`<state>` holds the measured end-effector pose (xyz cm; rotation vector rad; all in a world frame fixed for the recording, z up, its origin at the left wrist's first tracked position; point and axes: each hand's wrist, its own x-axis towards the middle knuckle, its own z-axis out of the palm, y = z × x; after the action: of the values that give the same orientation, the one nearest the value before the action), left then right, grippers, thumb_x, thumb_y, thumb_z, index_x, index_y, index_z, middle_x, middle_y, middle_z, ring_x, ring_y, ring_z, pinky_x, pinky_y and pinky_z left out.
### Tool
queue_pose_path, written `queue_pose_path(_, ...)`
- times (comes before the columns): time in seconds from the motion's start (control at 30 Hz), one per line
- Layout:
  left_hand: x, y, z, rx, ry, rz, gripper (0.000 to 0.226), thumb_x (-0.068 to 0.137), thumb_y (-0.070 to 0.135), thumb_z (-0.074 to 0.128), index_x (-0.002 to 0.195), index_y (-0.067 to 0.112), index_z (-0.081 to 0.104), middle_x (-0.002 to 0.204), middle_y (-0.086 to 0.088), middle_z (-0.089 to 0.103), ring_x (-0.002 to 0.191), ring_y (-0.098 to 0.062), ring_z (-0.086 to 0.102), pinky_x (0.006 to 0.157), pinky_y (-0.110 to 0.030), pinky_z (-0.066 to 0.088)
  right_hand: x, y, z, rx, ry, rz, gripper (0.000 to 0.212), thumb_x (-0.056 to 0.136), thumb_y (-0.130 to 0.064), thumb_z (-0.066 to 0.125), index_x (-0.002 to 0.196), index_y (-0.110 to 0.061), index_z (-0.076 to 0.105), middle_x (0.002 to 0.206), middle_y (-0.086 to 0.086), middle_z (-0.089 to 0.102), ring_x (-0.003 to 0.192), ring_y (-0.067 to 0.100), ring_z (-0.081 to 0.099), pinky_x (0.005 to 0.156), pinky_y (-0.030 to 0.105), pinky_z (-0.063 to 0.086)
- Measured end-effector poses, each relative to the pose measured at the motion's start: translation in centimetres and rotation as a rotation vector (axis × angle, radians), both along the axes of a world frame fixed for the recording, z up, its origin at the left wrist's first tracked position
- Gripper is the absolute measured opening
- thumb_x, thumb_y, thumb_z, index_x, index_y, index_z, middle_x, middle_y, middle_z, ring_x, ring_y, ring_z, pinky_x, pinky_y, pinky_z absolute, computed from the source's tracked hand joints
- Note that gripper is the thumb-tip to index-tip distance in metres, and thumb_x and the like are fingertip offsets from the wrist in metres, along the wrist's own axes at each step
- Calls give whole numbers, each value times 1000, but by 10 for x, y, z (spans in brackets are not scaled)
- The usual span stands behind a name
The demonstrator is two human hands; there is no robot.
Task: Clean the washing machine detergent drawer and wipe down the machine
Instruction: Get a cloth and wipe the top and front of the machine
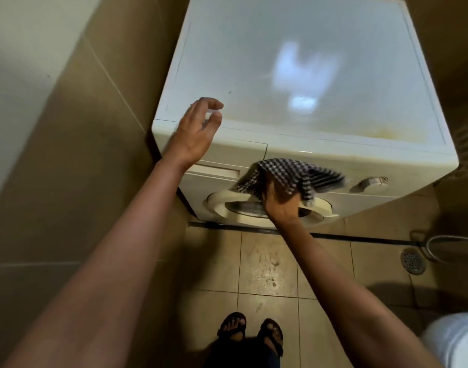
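Checked cloth (288, 173), blurred, over the unseen fingers of the right hand (279, 201).

Beyond the left hand (198, 128), the washing machine top (294, 62) is smooth, glossy white, with yellowish staining along its front edge. The right hand (279, 201) grips a soft woven checked cloth (288, 171). Under that hand the door ring (218, 201) looks like smooth cream plastic; the floor tiles (267, 269) below are glazed and scuffed.

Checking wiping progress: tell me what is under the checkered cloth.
The right hand grips the cloth against the washing machine's front panel, above the door. Any controls beneath it are hidden.
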<state>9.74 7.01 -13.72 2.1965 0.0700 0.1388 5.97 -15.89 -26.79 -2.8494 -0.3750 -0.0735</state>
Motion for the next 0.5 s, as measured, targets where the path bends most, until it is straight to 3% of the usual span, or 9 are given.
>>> queue_pose_path(0.03, 0, 0, 0, -21, 4, 8, 29, 102, 34, 39, 125, 21, 51, 131, 7, 51, 113, -2, 46, 85, -13, 36, 1, 13, 2, -37, 81, 9, 69, 86, -26, 67, 144, -14, 32, 139, 24, 45, 125, 40, 48, 100, 36, 42)
queue_pose_path(0.1, 0, 0, 1, -61, 1, 43, 28, 102, 36, 40, 123, 23, 53, 129, 9, 54, 112, -3, 48, 85, -17, 38, 13, 36, 4, -122, 16, 171, 47, 84, -19, 62, 128, -5, 55, 124, 15, 61, 112, 26, 60, 83, 17, 42)
queue_pose_path(0.13, 0, 0, 1, -68, -6, 66, 29, 102, 37, 39, 122, 22, 54, 127, 9, 55, 111, -3, 50, 86, -17, 40, 15, 53, 15, -98, 41, 325, 41, 76, -19, 66, 114, -6, 66, 112, 10, 68, 101, 21, 66, 80, 19, 46)
queue_pose_path(0.17, -1, 2, 1, -58, -22, 90, 31, 102, 38, 39, 121, 21, 55, 126, 8, 57, 110, -5, 52, 88, -19, 42, 20, 65, 15, -298, -69, 546, 39, 70, -22, 71, 108, -10, 71, 109, 4, 71, 99, 17, 68, 84, 21, 48)
queue_pose_path(0.23, -5, 10, 0, -11, -76, 128, 36, 102, 39, 37, 121, 17, 57, 123, 5, 60, 109, -9, 55, 96, -28, 45, 24, 70, 21, -540, -125, 751, 43, 80, -30, 68, 121, -18, 64, 126, -4, 63, 115, 10, 59, 96, 22, 44)
queue_pose_path(0.27, -8, 16, 0, -2, -100, 140, 37, 102, 38, 37, 121, 15, 59, 121, 4, 61, 109, -10, 56, 99, -29, 44, 24, 67, 24, -574, -120, 688, 43, 80, -33, 67, 122, -22, 64, 125, -5, 64, 113, 9, 60, 93, 22, 47)
queue_pose_path(0.33, -13, 31, 1, -26, -95, 154, 36, 103, 33, 37, 120, 13, 60, 119, 3, 62, 109, -7, 56, 96, -14, 42, 24, 49, 25, -450, -123, 553, 36, 69, -35, 75, 102, -19, 74, 99, 0, 73, 88, 14, 70, 73, 24, 55)
queue_pose_path(0.4, -11, 40, 6, -107, -8, 149, 33, 105, 26, 34, 116, 14, 62, 114, 6, 63, 105, 0, 56, 88, -3, 37, 23, 30, 25, -303, -204, 449, 27, 78, -32, 65, 89, -10, 74, 84, 8, 72, 74, 23, 70, 62, 26, 54)
queue_pose_path(0.5, -4, 46, 17, -285, 93, 147, 39, 107, 29, 25, 107, 16, 62, 107, 6, 64, 103, -1, 58, 94, -11, 39, 29, 45, 43, -134, -329, 307, 39, 83, -37, 43, 75, -10, 69, 70, 8, 67, 63, 23, 65, 58, 25, 49)
